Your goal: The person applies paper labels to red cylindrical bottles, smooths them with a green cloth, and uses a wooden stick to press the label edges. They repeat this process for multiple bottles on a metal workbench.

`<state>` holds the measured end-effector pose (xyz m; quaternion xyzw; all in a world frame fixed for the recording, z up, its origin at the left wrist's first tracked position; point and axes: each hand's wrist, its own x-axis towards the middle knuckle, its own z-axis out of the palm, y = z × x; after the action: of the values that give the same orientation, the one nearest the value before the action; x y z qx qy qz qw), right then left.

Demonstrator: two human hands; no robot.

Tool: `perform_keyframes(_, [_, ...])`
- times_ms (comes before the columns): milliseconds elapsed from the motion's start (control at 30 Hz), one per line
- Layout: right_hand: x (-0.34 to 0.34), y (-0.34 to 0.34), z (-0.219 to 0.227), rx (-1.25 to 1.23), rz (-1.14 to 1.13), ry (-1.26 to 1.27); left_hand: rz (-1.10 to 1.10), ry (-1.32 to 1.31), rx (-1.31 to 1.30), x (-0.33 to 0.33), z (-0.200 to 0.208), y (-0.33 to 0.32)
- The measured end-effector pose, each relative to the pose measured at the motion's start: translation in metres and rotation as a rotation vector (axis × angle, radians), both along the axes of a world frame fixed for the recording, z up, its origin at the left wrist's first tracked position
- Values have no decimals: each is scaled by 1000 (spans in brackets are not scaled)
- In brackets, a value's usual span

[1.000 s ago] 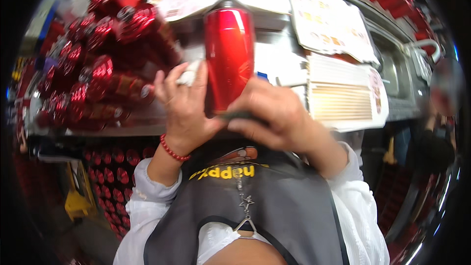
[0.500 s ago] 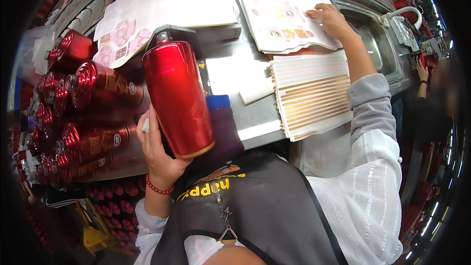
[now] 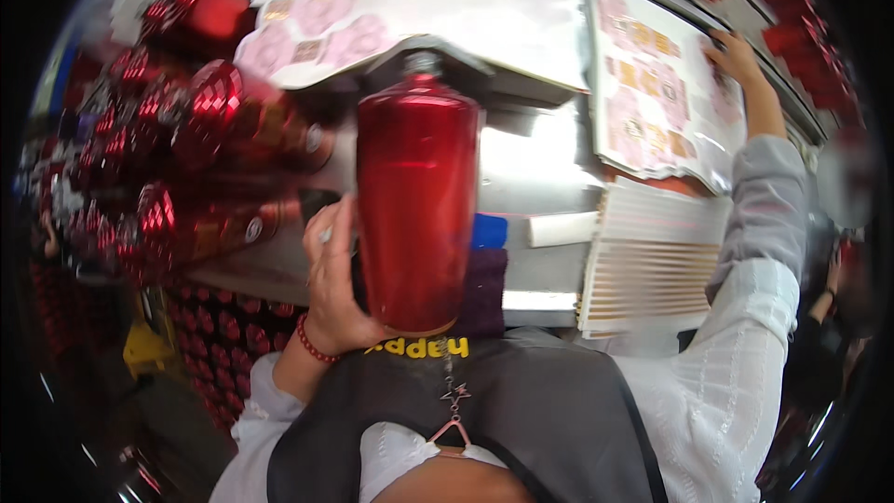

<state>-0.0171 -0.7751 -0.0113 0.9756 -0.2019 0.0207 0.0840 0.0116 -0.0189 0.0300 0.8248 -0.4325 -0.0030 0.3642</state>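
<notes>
A glossy red bottle point(image 3: 417, 210), with a clear neck, lies in front of me with its neck at a dark angled rest point(image 3: 461, 54). My left hand point(image 3: 337, 275), wearing a red bead bracelet, is closed against the lower left side of the bottle; its thumb is partly hidden under the base. At the upper right, my right hand point(image 3: 742, 63) reaches to the far right edge of a label sheet point(image 3: 689, 154) with pink and gold labels. Its fingers look apart, with the tips touching or just above the sheet; blur hides the exact contact.
A second sheet with pink labels point(image 3: 307, 61) lies behind the bottle. Red bottles point(image 3: 209, 112) are piled at the left. Right of the bottle are a white roll point(image 3: 562, 229), a blue and purple cloth point(image 3: 486, 265) and a stack of gold-striped sheets point(image 3: 643, 265). More red bottles line the far right.
My view has swung, shifting the scene rightward. My right hand has moved from the middle of the label sheet to its far right edge. The left hand stays on the bottle.
</notes>
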Motion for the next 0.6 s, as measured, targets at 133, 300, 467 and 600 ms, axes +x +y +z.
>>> perform_keyframes(133, [10, -23, -9, -65, 369, -153, 5, -29, -2, 3, 5, -1])
perform_keyframes(300, [33, -26, -14, 17, 386, -216, 23, -36, 0, -1, 12, 2])
perform_keyframes(467, [24, -21, -15, -25, 357, -259, 46, -29, 38, -5, 13, 3])
perform_keyframes(600, [0, 9, 12, -80, 404, -369, -2, -56, 73, -1, 11, 2])
